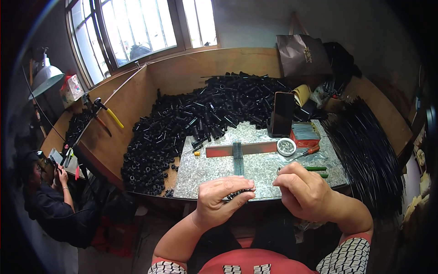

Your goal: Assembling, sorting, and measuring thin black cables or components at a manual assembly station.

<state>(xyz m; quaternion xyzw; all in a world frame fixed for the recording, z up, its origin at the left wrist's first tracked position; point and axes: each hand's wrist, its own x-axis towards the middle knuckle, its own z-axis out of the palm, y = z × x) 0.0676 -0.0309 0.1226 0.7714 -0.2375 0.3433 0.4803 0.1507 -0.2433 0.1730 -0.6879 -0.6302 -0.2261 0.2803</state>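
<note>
My left hand (pixel 223 197) is closed around the near ends of a row of thin black rods (pixel 238 160) that lie side by side on a grey speckled work slab (pixel 205 169). The rods butt against a red-edged metal bar (pixel 228 150) set across the slab. My right hand (pixel 303 188) hovers just right of the rods, fingers pinched on something small that I cannot make out. Close behind it lie green-handled tools (pixel 317 169).
A big heap of black plastic tubes (pixel 196 118) fills the wooden bench behind and left. A sheaf of long black rods (pixel 365 146) lies at right. A small white dish (pixel 286 146), a red tin (pixel 305 133), an upright dark phone (pixel 281 114) and a red-handled screwdriver (pixel 309 151) stand nearby. Another person (pixel 48 201) sits lower left.
</note>
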